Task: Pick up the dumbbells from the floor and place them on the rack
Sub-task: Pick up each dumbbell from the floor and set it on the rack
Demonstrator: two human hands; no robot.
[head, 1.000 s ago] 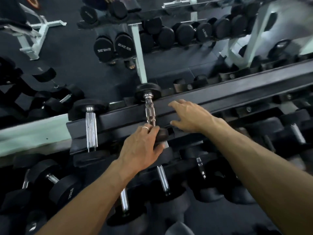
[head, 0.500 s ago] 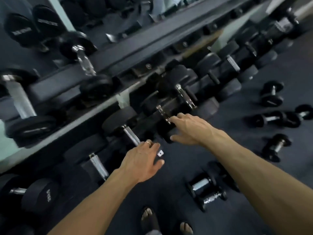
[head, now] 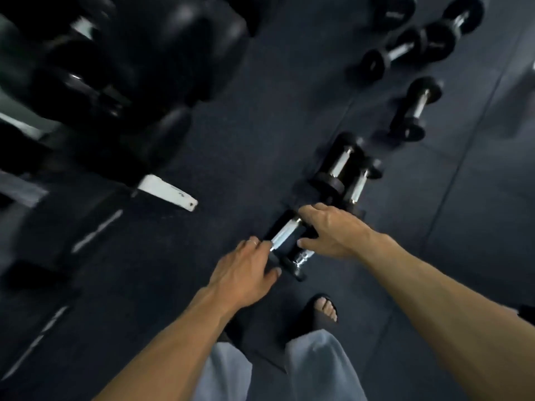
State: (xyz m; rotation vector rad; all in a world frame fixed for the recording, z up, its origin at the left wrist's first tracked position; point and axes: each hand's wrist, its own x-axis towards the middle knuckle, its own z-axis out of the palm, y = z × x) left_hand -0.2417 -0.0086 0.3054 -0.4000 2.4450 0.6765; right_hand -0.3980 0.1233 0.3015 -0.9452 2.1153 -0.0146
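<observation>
Just below the middle of the frame, both hands reach down toward a pair of small dumbbells lying side by side on the dark rubber floor (head: 220, 146). The left hand (head: 244, 269) hovers with fingers loosely spread over the near end of the left dumbbell (head: 285, 231), whose chrome handle shows between the two hands. It grips nothing yet, though its fingertips may be touching the near head. The right hand (head: 328, 231) is also spread fairly wide, fingers arched over the far end of that pair, with the second small dumbbell (head: 302, 257) showing just below its thumb; it holds nothing either.

To do this step well, each hand should probably settle on the middle of one chrome handle, not on a head, and wrap fully round it before lifting, so the weight hangs balanced. The two dumbbells lie touching or nearly so, so one may need rolling aside to give the fingers room underneath. A sandalled foot (head: 324, 309) stands close below the pair, so a slip there would be costly.

More dumbbells wait on the floor: another pair (head: 341, 166) just beyond the right hand, one (head: 415, 108) toward the right, and several (head: 405, 47) at the upper right. The rack (head: 165, 192) with its stored weights fills the upper left, heavily blurred.

No brand, weight marking or other writing can be read anywhere; faint marks on some heads are too blurred to make out.
</observation>
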